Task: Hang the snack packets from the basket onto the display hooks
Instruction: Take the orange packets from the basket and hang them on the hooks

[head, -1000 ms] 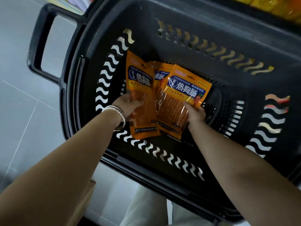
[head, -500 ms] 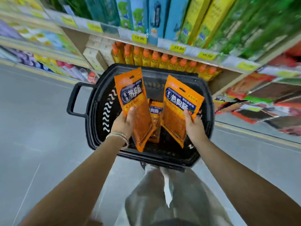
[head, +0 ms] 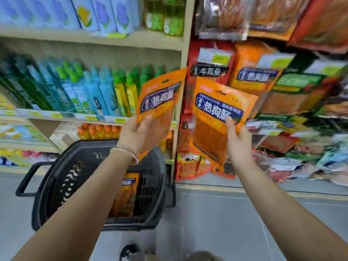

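- The left hand, with a bracelet at the wrist, has its fingers curled round the lower half of an orange snack packet. It holds the packet upright with the hang hole at the top, probably so the hole can meet a hook.
- The right hand grips a second orange packet the same way, thumb across its front. This packet is raised toward the hanging display on the right, where matching orange packets hang. The hooks themselves are too blurred to make out.
- A third packet lies inside the black basket, low on the near left, so stock remains to be hung.
- On the far left, wooden shelves carry green and blue bottles.
- A grey floor runs beneath the basket.
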